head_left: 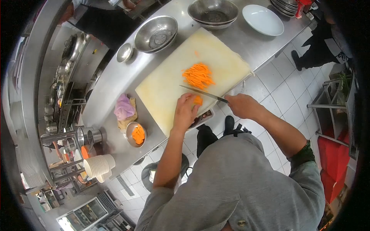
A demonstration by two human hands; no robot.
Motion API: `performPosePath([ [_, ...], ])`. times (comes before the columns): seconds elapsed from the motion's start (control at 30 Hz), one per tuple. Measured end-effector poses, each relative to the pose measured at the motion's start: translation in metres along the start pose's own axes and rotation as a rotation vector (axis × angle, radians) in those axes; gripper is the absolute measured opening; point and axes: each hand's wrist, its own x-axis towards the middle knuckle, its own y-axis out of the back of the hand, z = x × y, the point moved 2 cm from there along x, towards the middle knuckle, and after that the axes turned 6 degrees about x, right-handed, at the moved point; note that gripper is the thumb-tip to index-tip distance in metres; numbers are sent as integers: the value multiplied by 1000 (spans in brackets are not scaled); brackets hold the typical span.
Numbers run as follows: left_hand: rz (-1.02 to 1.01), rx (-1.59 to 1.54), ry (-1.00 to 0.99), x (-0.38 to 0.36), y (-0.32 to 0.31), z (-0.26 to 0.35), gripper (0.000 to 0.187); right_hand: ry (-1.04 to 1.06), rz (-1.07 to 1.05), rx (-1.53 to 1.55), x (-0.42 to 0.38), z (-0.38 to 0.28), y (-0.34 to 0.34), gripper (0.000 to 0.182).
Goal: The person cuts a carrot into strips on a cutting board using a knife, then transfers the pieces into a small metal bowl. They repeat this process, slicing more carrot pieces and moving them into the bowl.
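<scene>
My right hand [241,105] is wrapped round the handle of a kitchen knife [202,92], whose blade points left across the cutting board [162,88]. Under the fingers of my left hand [186,109] is an orange piece of carrot [197,100], pressed to the board just below the blade. A heap of carrot strips [198,76] lies on the board beyond the knife. Carrot slices [138,135] sit in a small metal bowl at the left, beside a purple cloth [124,107].
Metal bowls [156,34] and a white plate [263,20] stand along the far side of the steel counter. Stacked white containers [99,165] are at the lower left. Two other people are partly visible, one at the top left, one at the right.
</scene>
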Motion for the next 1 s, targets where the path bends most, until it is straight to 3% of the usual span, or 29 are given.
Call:
performPosePath([
  [0.13,17,-5,-17,-4,-6,0,30,-17,-12,-12,0,0,-1,32],
  [0.23,125,20,-28,-15,-13,5,25,17,59,-22,-11,-5,-3,21],
  [0.63,292,108,-72,-18,-26,5,15,-12,-95,-268,-55,-26,27,39],
  [0.73,291,108,-83,-21,-25,4,15,42,-56,-105,-27,-18,5,40],
  [0.83,287,72,-57,-17,-24,8,15,155,49,-139,-2,-26,0,38],
  [1.0,274,115,-54,-24,-26,1,12,-6,-190,-121,-38,-36,33,32],
])
